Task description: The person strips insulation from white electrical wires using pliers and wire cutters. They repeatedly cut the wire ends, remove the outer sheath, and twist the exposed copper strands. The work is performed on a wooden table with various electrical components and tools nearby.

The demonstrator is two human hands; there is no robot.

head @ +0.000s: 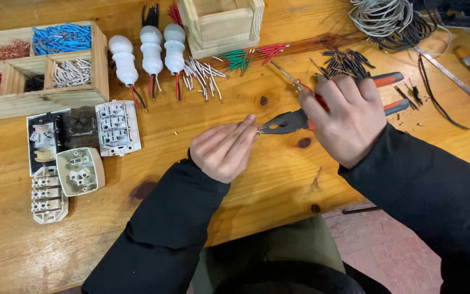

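Left hand (225,151) pinched shut on a short wire piece (257,129), light, stiff; pliers (289,123) gripped by right hand (344,117), jaws closed on wire tip.

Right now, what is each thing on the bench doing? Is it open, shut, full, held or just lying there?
Pliers: held in right hand, jaws nearly shut on something tiny.
Left hand: fingertips pinched at the pliers' tip.
Divided tray: open, compartments hold wire bits.
Wooden box: open top, contents hidden.
Lamp holders: lying flat, wires attached.
Switch parts: lying apart, insides showing.
Cable: coiled.
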